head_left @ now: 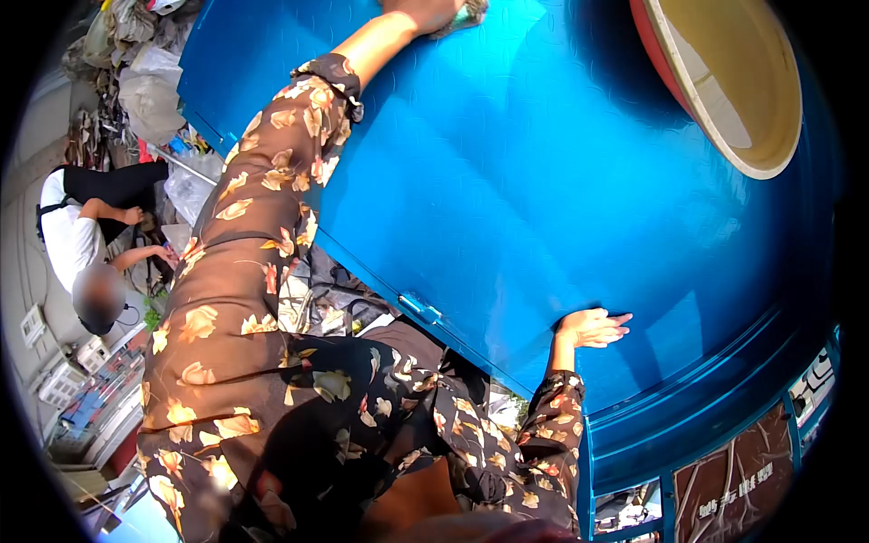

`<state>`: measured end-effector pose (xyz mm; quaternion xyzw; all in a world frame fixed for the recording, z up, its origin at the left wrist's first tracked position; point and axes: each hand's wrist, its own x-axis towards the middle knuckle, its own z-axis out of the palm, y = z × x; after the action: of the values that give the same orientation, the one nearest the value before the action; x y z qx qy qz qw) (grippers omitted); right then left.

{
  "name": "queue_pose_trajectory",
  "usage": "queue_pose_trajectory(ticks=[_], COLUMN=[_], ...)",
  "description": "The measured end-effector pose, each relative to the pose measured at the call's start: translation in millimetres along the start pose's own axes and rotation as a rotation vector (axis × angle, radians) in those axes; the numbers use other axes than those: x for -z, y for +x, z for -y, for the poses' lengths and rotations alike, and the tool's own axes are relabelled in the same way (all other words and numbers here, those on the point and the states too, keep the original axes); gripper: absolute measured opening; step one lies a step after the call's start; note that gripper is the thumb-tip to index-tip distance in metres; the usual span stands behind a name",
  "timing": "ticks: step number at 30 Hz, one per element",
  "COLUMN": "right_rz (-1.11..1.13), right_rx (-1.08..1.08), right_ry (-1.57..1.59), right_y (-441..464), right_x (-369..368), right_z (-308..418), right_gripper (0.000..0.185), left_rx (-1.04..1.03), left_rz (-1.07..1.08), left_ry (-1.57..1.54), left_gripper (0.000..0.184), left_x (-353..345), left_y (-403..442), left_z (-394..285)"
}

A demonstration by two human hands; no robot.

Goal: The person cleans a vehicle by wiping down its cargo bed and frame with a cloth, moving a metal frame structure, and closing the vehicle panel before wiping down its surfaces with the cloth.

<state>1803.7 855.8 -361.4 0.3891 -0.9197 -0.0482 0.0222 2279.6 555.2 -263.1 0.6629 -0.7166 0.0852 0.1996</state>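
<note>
Left hand (424,11): closed on a greenish cloth (463,18), far side of a blue metal panel (453,181); partly out of view. Right hand (593,328): nearer, fingers loosely extended, holding nothing, at the panel. Basin (786,100): pale interior, far right. Person (77,231) in white top: left, beside plastic bags (152,95).

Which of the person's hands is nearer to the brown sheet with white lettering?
Right. The right hand rests on the blue textured surface, above and left of the brown sheet in the picture; the left hand, at the top edge, is much farther.
</note>
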Motion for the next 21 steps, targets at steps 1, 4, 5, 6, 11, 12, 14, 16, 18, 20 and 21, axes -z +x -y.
queue_pose_trajectory(ticks=[1, 4, 5, 6, 11, 12, 14, 16, 18, 20, 21], right_rz=[-0.024, 0.002, 0.027, 0.048, 0.075, 0.042, 0.040, 0.037, 0.020, 0.003, -0.004], right_rx=[0.013, -0.020, -0.014, -0.008, -0.051, -0.047, -0.060, -0.076, -0.071, -0.063, -0.063], right_ry=[-0.009, 0.011, 0.020, 0.031, 0.101, 0.074, 0.042, 0.069, 0.134, 0.124, 0.112], right_y=[0.1, -1.3, -2.3, -1.7, -1.9, 0.1, 4.3, 4.8, 0.9, 4.7, 5.4], right_x=[-8.9, 4.0, 8.9, 12.3, 26.7, 10.3, -6.7, 0.4, 15.5, 5.5, 1.4], right_z=[-5.4, 8.6, 14.8, 19.5, 18.6, 9.0, 2.6, 7.6, 17.6, 15.4, 10.7], right_gripper=[0.066, 0.066, 0.067, 0.067, 0.061, 0.060, 0.061, 0.061, 0.061, 0.060, 0.060], left_rx=[-0.012, -0.219, -0.279, -0.336, -0.662, -0.675, -0.539, -0.364, -0.189, 0.218, 0.443], left_rz=[0.073, 0.255, 0.266, 0.361, 0.598, 0.603, 0.576, 0.483, 0.285, 0.703, 1.025], left_ry=[-0.044, -0.096, -0.276, -0.419, -0.655, -0.674, -0.627, -0.282, -0.162, -0.019, 0.171], left_gripper=[0.051, 0.063, 0.064, 0.072, 0.076, 0.076, 0.067, 0.060, 0.055, 0.053, 0.052], left_x=[8.5, -6.6, -4.0, 5.7, 21.3, 21.9, 29.7, 38.7, 22.2, 13.0, 32.7], left_y=[-5.8, -47.0, -75.8, -103.5, -234.9, -238.8, -196.8, -133.3, -81.8, -27.9, 8.3], left_z=[-46.7, -122.7, -164.0, -201.9, -278.6, -266.0, -208.5, -136.8, -54.5, -8.1, -13.1])
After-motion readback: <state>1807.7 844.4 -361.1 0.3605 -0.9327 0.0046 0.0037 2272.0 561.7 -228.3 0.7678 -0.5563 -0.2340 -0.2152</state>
